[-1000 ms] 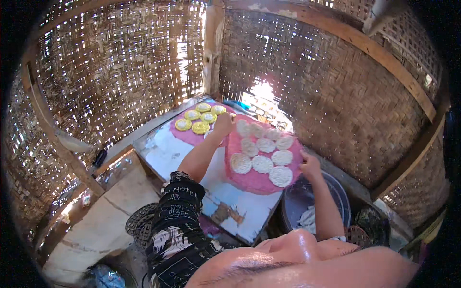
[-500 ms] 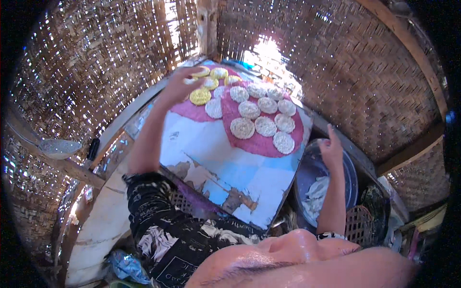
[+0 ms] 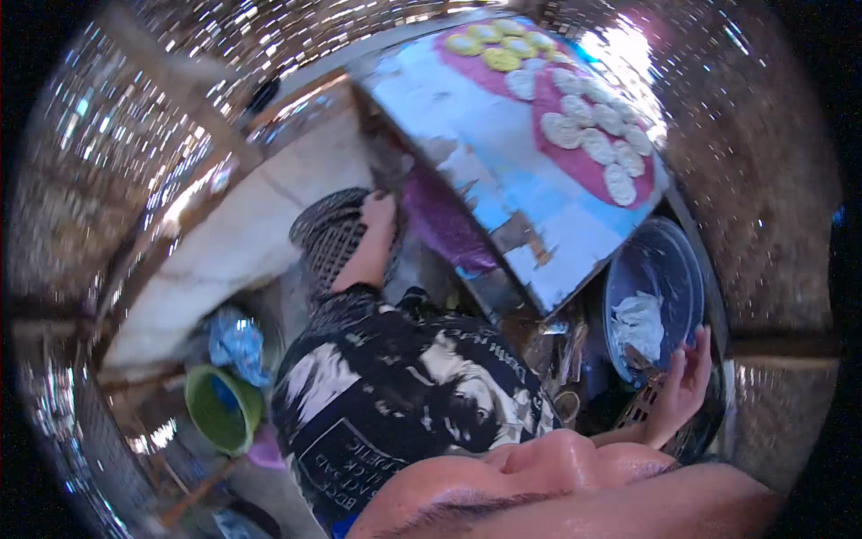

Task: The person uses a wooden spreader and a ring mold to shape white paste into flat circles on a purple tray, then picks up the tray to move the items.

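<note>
Left hand [image 3: 378, 213] at the right side of a dark lattice plastic basket [image 3: 330, 235] — grip too blurred to tell, right hand [image 3: 686, 386] loosely open, holding nothing, near a round translucent plastic tub [image 3: 680, 269]

Black, white-printed short-sleeved shirt [image 3: 409, 395]

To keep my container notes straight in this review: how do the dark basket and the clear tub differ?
The basket is dark, while the tub is see-through. The basket has openwork walls; the tub's look solid. The left hand is at the basket, while the right hand, fingers open, is near the tub. Both have rounded outlines.
</note>
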{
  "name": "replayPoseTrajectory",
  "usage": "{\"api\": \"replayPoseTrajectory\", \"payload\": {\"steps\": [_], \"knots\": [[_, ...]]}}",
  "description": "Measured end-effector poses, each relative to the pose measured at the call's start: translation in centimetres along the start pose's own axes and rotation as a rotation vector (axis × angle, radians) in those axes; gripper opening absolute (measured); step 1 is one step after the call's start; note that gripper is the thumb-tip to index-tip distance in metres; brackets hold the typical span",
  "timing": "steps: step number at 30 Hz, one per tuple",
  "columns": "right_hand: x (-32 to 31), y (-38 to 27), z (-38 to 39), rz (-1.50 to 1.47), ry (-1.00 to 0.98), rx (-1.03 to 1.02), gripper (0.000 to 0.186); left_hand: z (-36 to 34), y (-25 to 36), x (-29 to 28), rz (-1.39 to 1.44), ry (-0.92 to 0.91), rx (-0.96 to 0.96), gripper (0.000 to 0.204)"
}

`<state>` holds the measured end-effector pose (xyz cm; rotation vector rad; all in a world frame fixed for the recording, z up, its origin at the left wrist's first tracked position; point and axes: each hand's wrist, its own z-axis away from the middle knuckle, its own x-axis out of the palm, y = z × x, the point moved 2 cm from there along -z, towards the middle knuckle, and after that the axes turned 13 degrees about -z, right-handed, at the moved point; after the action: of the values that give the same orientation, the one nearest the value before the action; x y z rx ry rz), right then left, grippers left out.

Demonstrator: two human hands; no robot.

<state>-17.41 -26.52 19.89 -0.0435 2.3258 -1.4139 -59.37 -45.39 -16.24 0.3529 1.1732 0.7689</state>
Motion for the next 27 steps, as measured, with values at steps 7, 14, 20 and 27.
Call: {"api": "replayPoseTrajectory", "payload": {"steps": [7,14,20,27], "knots": [[-5.0,0.0,5.5,0.07,-0.046,0.031,0.036,7.4,0.9,3.3,-0.131,0.259,0.013,0.05],[-7.4,-0.1,9.9,0.109,-0.094,0.141,0.037,7.3,0.7,4.4,0.339,0.096,0.009,0.057],[-7.0,1.1,13.4,-0.007,-0.14,0.179,0.035,10.1,4.3,-5.3,1.265,-0.482,0.344,0.028],[0.0,-2.0,13.8,0.248,-0.467,-0.174,0.071,26.5,10.3,-15.6,1.169,-0.57,0.942,0.04]]}}
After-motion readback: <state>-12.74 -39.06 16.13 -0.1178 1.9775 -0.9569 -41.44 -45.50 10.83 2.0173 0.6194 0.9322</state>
